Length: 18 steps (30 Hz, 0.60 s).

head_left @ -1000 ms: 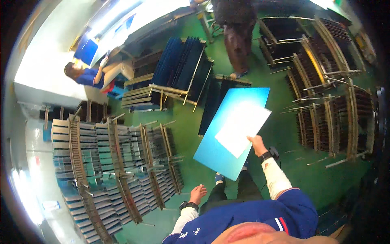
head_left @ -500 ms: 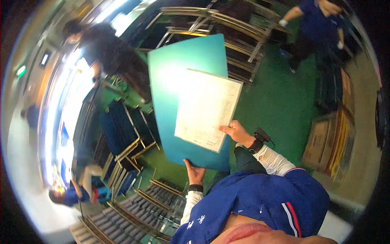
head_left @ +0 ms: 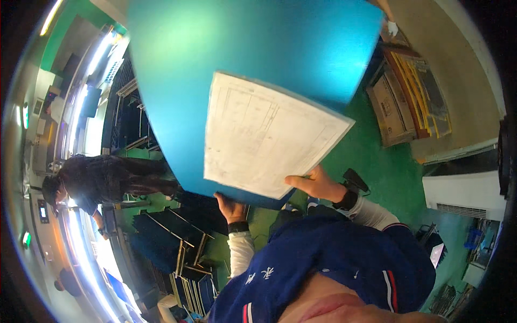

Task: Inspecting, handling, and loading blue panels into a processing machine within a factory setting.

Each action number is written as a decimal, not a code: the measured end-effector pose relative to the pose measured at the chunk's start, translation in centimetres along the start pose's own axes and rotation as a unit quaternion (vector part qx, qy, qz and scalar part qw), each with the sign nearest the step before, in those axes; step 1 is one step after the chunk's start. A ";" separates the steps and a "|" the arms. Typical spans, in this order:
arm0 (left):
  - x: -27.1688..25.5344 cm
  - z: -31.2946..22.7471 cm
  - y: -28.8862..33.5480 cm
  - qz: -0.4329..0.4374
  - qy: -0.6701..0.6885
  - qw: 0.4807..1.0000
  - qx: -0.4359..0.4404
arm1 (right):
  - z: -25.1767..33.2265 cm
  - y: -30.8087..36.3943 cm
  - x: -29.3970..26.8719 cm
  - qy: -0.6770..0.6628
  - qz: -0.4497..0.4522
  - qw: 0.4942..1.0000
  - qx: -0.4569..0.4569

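Observation:
A large flat blue panel (head_left: 172,102) with a glossy sheen is held up in front of me. My left hand (head_left: 231,209) grips its lower edge, thumb on the near face and fingers out of sight behind. Over the panel's lower right part lies a whitish printed sheet (head_left: 264,134), tilted, with faint lines on it. At the sheet's lower right corner, my right hand (head_left: 319,185) pinches it with the thumb on top. Whether those hidden fingers also touch the panel I cannot tell.
A person in dark clothes (head_left: 107,175) works at a brightly lit bench on the left. Metal racks holding dark panels (head_left: 167,237) stand at lower left. Framed boards (head_left: 398,102) lean at the right wall, near a white cabinet (head_left: 463,194). Another person's gloved hand (head_left: 392,28) shows at upper right.
The view has turned to the right. Panel and sheet now look larger and closer, and the panel reaches past the top edge. Both hands keep their holds.

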<state>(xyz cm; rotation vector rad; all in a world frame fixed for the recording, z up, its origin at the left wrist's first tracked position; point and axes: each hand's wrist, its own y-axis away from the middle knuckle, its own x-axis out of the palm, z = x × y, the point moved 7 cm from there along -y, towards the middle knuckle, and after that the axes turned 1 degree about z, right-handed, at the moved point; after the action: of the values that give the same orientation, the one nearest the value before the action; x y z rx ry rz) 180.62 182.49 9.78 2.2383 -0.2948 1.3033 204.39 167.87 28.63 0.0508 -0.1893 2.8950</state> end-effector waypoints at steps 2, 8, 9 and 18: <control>1.4 1.4 -2.2 0.024 -0.005 1.000 -0.019 | 0.3 0.6 -1.6 0.022 -0.002 1.000 0.017; 2.3 3.4 -5.5 0.032 -0.051 0.996 -0.069 | -0.8 1.4 -2.9 0.025 -0.134 0.991 0.010; 2.2 3.3 -6.0 0.046 -0.054 0.994 -0.078 | -1.4 1.2 -2.7 -0.016 -0.143 0.989 0.036; 0.9 -3.1 -14.6 0.102 -0.101 0.969 -0.203 | -6.8 -2.8 2.4 -0.065 -0.270 0.955 0.107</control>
<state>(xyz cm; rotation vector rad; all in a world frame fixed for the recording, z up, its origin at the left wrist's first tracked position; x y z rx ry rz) 185.16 196.40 6.94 2.0229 -0.8098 0.9987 202.63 172.01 22.40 0.2837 0.1040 2.3512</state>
